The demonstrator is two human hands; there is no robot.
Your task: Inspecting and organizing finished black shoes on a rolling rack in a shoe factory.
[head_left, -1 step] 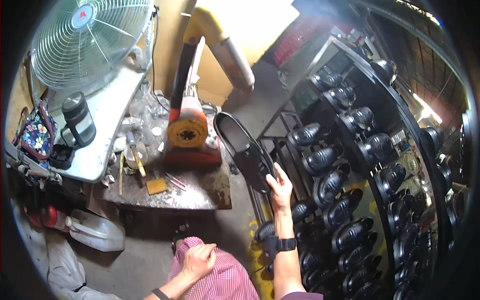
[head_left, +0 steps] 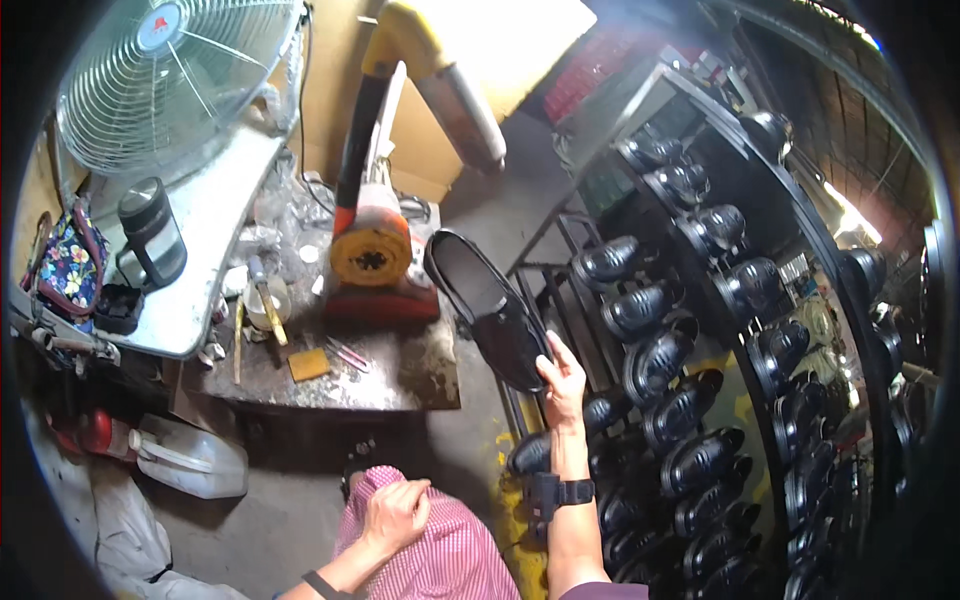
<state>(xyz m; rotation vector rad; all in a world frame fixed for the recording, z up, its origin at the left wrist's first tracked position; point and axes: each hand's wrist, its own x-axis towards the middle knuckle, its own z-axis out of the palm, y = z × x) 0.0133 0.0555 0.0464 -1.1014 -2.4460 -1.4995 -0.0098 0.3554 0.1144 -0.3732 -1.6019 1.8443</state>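
Observation:
In my right hand (head_left: 566, 385) is a black leather loafer (head_left: 507, 345), gripped by its toe end with the thumb on top. The opening faces up and the heel points away to the upper left, beside the bench. The dark insole shows inside. My left hand (head_left: 396, 515) rests on the pink checked cloth (head_left: 450, 555) over my lap. Its fingers are curled in, and I see nothing in them.
On the right, racks hold several rows of black shoes (head_left: 700, 460). Ahead, a workbench (head_left: 420, 385) bears a red-and-yellow machine (head_left: 370, 262), brushes (head_left: 268, 300) and a yellow block (head_left: 310, 364). To the left are a fan (head_left: 170, 80), a flask (head_left: 152, 232) and a plastic jug (head_left: 195, 460).
The loafer has tilted slightly in my right hand, so its upper shows a little differently. My left hand stays on the cloth. The whole view has shifted a touch.

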